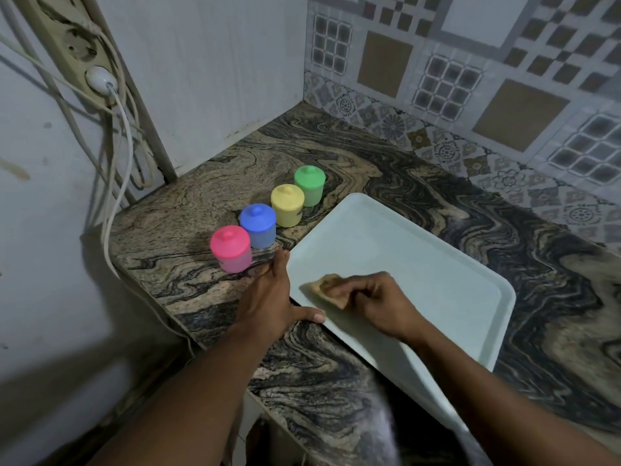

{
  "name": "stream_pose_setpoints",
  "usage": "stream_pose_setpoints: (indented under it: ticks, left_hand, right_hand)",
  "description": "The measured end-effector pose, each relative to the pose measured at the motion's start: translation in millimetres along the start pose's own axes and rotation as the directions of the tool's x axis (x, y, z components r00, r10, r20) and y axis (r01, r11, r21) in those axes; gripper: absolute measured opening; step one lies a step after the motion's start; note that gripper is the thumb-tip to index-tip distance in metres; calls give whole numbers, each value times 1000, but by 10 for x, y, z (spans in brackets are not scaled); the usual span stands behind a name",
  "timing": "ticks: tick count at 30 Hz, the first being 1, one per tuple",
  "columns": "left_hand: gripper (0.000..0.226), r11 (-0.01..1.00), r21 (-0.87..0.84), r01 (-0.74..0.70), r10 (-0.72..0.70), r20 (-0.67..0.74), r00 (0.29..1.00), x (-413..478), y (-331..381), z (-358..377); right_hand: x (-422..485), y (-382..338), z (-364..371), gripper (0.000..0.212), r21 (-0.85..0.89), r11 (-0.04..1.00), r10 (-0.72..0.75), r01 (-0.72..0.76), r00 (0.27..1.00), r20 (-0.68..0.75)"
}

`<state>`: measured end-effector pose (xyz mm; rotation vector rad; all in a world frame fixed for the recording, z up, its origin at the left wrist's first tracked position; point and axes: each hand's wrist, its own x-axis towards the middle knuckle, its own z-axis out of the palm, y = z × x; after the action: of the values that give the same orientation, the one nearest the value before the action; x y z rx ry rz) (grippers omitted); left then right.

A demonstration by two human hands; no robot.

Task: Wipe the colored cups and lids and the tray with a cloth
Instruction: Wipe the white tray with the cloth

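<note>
Pale tray [420,250] lies on swirled stone counter [336,156], apparently cornered by tiles [470,79].

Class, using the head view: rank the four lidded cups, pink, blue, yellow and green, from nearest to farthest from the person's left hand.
From the left hand:
1. Pink cup, just beyond its fingertips.
2. Blue cup, next in the row.
3. Yellow cup, farther back.
4. Green cup, at the row's far end.

A home kitchen corner, judging by the swirled granite countertop [386,183], patterned ceramic wall tiles [470,79], and a wall-mounted power strip [70,45] with white cables [117,156] trailing down.
</note>
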<state>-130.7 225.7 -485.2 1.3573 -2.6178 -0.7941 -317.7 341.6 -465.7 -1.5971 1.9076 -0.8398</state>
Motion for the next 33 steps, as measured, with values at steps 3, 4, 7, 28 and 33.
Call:
stream_pose_setpoints:
  ticks: [3,4,7,28,33]
  left_hand:
    - [146,1000,28,14,-14,21,1000,6,19,-19]
    - [146,999,32,14,-15,24,1000,7,32,-23]
    - [143,998,50,26,-27,18,999,15,50,-35]
    - [139,995,92,45,-48,28,998,9,96,-35]
    - [134,987,155,49,-54,24,998,-8,124,-38]
  right_hand:
    - [256,335,-654,54,46,963,265,-266,898,-351]
    - [332,460,-842,53,-17,941,300,-337,859,-415]
    - [354,635,-968,35,-275,897,263,-347,917,-300]
    - [-498,908,-1221,33,-286,888,265,-360,909,-322]
    - [-886,830,-650,47,-246,871,350,-425,889,-296]
